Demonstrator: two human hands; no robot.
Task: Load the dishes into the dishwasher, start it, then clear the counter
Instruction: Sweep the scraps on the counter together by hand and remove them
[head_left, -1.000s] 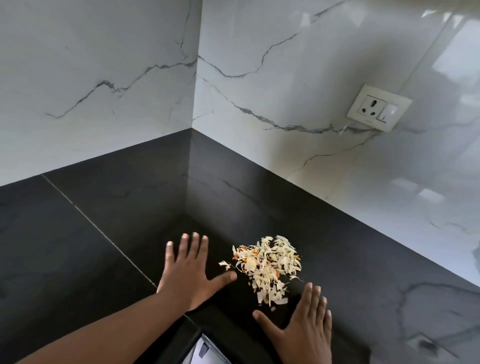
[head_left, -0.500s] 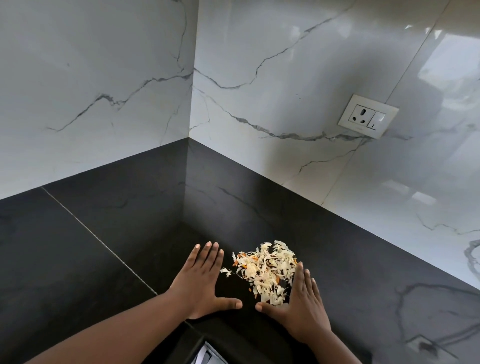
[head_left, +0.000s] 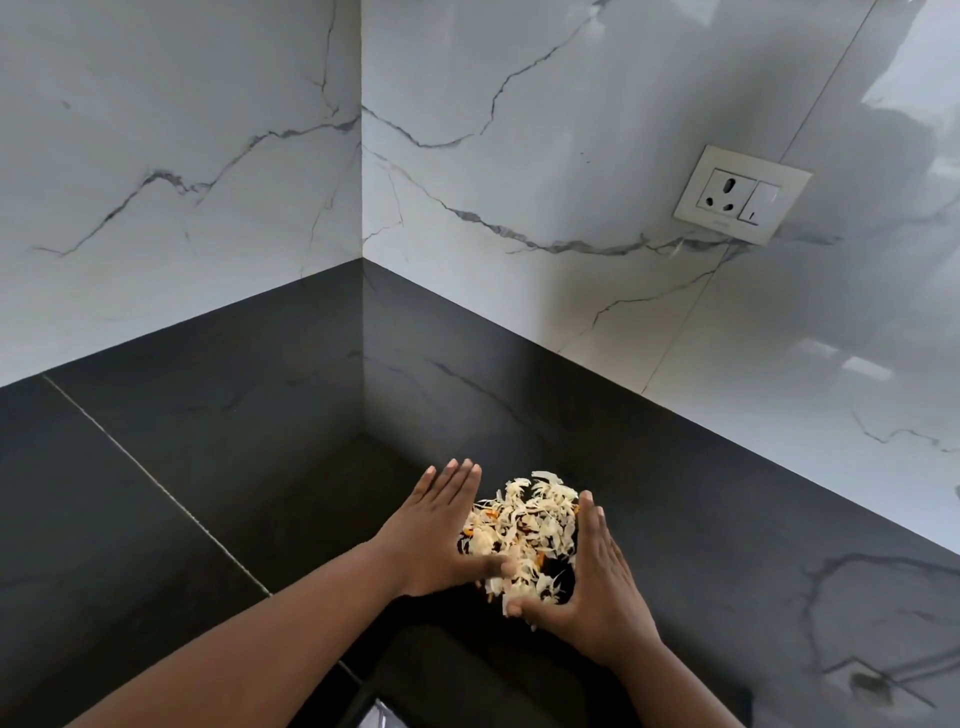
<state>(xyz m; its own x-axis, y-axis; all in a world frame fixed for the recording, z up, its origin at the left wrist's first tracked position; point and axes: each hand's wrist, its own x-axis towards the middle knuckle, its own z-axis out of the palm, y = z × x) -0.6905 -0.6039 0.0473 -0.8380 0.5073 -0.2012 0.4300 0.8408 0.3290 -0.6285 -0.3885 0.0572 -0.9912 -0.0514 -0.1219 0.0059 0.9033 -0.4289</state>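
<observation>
A pile of pale vegetable peelings with a few orange bits lies on the black stone counter, near its front edge. My left hand presses against the pile's left side, fingers straight and together, palm turned to the pile. My right hand stands on edge against the pile's right side, fingers straight. The two hands cup the peelings between them, thumbs nearly meeting at the near end. Neither hand has lifted anything off the counter.
White marble-look walls meet in a corner behind the counter. A white socket with a switch sits on the right wall. A seam line crosses the counter at left. Below the counter's front edge, a grey object shows partly.
Both hands have slid inward from either side of the peelings and now squeeze the pile between them, so it has bunched up narrower. The view has tilted slightly.
</observation>
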